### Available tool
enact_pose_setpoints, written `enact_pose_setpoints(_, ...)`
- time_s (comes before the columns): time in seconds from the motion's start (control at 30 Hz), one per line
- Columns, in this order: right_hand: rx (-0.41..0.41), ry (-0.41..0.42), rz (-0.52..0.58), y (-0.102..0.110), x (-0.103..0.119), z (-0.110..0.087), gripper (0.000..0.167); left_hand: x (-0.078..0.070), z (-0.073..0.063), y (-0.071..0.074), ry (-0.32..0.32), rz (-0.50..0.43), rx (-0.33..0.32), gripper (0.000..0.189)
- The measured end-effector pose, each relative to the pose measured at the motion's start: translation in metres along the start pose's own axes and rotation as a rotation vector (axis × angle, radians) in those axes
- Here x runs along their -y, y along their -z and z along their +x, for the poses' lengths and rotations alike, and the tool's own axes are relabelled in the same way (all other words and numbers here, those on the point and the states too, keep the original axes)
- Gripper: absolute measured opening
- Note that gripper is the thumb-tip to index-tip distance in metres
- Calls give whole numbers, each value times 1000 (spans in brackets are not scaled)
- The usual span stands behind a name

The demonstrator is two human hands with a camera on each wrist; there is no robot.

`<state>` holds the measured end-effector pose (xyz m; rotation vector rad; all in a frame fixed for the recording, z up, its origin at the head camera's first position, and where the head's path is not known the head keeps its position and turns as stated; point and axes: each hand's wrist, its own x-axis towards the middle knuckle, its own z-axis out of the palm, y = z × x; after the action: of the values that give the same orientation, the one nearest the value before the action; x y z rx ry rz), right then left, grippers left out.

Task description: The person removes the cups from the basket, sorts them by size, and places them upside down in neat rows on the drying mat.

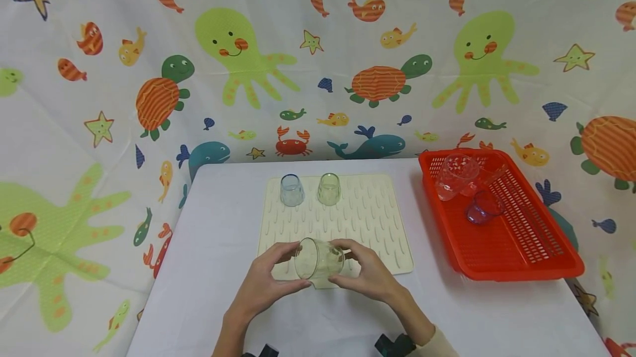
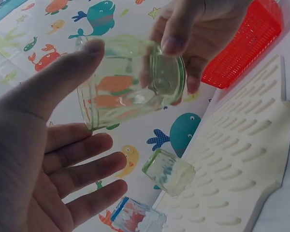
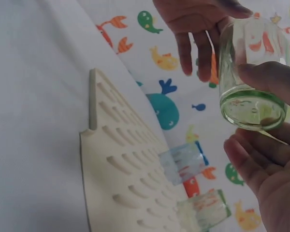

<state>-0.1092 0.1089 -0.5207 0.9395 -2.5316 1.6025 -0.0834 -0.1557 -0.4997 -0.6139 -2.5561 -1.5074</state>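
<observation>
A pale yellow-green drinking glass [image 1: 319, 259] is held on its side above the front of a cream drying mat [image 1: 358, 224]. My left hand [image 1: 261, 281] pinches its rim end between thumb and fingers; the mouth faces left. At the base end, my right hand [image 1: 372, 273] grips it with thumb and fingers. In the left wrist view the clear glass wall [image 2: 121, 87] shows the printed cloth through it. Upside down at the back of the mat stand a blue glass [image 1: 292, 190] and a green glass [image 1: 329, 189], side by side and apart.
To the right stands a red plastic basket [image 1: 521, 266] with clear pinkish glassware [image 1: 457, 175] and a purple glass [image 1: 484, 207] inside. A white cloth [image 1: 218, 219] covers the table. Behind hangs a curtain [image 1: 318, 125] printed with sea animals.
</observation>
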Motion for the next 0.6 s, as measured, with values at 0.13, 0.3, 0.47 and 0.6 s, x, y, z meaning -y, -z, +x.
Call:
enact_pose_setpoints(0.13,5,-12,8,1,0,-1,65,5,-3,2,15,43,8,74)
enact_pose_setpoints(0.3,-20,17,14,0,2,1,66,11,-9,5,68,118,-11,81)
enact_pose_setpoints(0.47,-58,97,21,4,14,6,65,19,-16,5,126,226,-54,88)
enact_pose_setpoints(0.6,-73,130,37,10,27,11,62,26,-23,2,172,295,-86,88)
